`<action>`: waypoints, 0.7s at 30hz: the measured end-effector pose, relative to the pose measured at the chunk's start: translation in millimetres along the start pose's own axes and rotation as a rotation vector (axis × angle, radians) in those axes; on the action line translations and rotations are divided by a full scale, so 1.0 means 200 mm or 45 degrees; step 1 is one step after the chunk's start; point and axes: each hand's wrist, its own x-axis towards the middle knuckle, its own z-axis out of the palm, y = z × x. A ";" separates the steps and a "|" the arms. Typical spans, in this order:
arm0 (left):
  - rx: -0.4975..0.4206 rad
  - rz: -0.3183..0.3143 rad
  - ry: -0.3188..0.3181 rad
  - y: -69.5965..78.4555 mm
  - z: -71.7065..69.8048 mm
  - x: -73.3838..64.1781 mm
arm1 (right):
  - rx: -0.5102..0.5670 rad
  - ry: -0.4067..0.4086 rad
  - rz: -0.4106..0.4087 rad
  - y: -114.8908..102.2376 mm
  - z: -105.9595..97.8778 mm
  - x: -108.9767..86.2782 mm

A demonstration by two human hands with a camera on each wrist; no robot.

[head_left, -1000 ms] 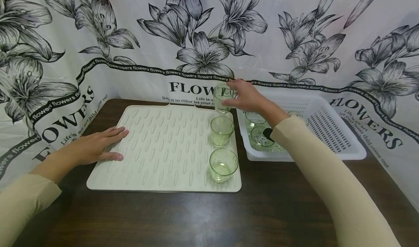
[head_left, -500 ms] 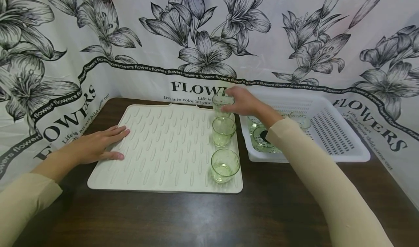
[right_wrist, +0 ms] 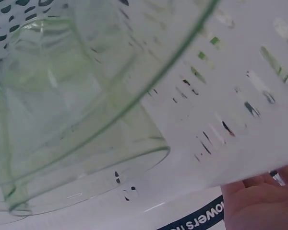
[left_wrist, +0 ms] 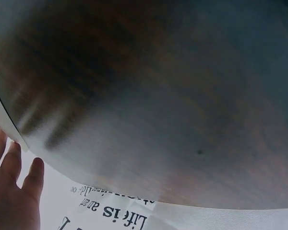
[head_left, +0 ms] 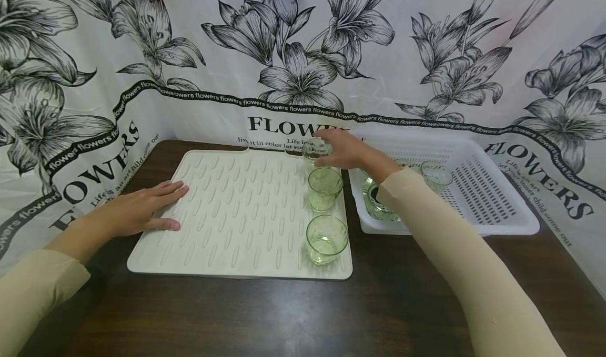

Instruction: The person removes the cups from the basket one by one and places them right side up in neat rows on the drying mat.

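My left hand (head_left: 139, 210) rests with straight fingers on the left edge of a cream ridged draining mat (head_left: 236, 215). In the left wrist view its fingers (left_wrist: 33, 177) show at the lower left. At the mat's back right corner, my right hand (head_left: 347, 149) holds a clear greenish drinking glass (head_left: 312, 149) near its rim, thumb in front and fingers behind. In front of it a second glass (head_left: 324, 189) and a third glass (head_left: 326, 240) stand upright in a row along the mat's right edge. The right wrist view shows part of that hand (right_wrist: 264, 201), not the held glass.
A white slotted plastic basket (head_left: 502, 183) stands right of the mat, holding several more glasses (head_left: 436, 175), partly hidden by the right forearm. The dark wooden table (head_left: 236, 315) extends in front. A flower-printed sheet (head_left: 213, 120) hangs close behind.
My right hand has lowered the glass and brought it slightly toward me, onto the mat's back right corner. The left hand and the two front glasses have stayed in place.
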 end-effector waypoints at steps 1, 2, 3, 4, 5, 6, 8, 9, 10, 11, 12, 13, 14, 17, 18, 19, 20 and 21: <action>0.001 0.002 0.000 0.00 0.00 0.00 | -0.008 -0.007 -0.004 0.00 0.00 0.01; -0.001 0.001 -0.002 0.00 0.00 0.00 | -0.019 -0.013 -0.006 0.00 0.01 0.01; -0.003 0.003 -0.003 0.00 0.00 0.00 | -0.026 -0.021 -0.006 0.00 0.01 0.01; -0.005 0.004 -0.003 0.00 0.00 0.00 | -0.034 -0.032 -0.004 0.00 0.01 0.02; -0.005 0.004 -0.003 0.00 0.00 0.00 | -0.042 -0.042 -0.003 -0.01 0.01 0.02; -0.003 0.005 -0.004 0.00 0.00 0.00 | -0.049 -0.052 -0.001 -0.01 0.01 0.02; -0.001 0.005 -0.002 0.00 0.00 0.00 | -0.056 -0.069 0.005 -0.02 0.01 0.02; -0.001 0.006 0.000 0.00 0.00 0.00 | -0.057 -0.077 0.007 -0.03 0.01 0.02; 0.001 0.008 0.003 0.00 0.00 0.00 | -0.060 -0.084 0.012 -0.03 0.00 0.01; 0.002 0.010 0.005 0.00 0.00 0.00 | -0.057 -0.089 0.017 -0.04 0.00 0.01; 0.002 0.012 0.008 0.00 0.01 0.00 | -0.056 -0.095 0.019 -0.04 0.00 0.01; 0.003 0.013 0.009 0.00 0.01 0.00 | -0.053 -0.100 0.025 -0.05 -0.01 0.00; 0.002 0.013 0.009 0.00 0.01 0.00 | -0.050 -0.106 0.029 -0.05 -0.01 0.00; 0.001 0.013 0.009 0.00 0.01 0.00 | -0.052 -0.121 0.036 -0.05 -0.01 -0.01; 0.001 0.012 0.010 0.00 0.01 0.00 | -0.057 -0.124 0.036 -0.05 -0.01 -0.01; 0.003 0.010 0.009 0.00 0.01 0.00 | -0.060 -0.126 0.038 -0.05 -0.02 -0.01; 0.004 0.009 0.009 0.00 0.01 0.00 | -0.064 -0.129 0.036 -0.05 -0.02 -0.01; 0.007 0.008 0.010 0.00 0.01 0.00 | -0.063 -0.129 0.034 -0.05 -0.02 -0.01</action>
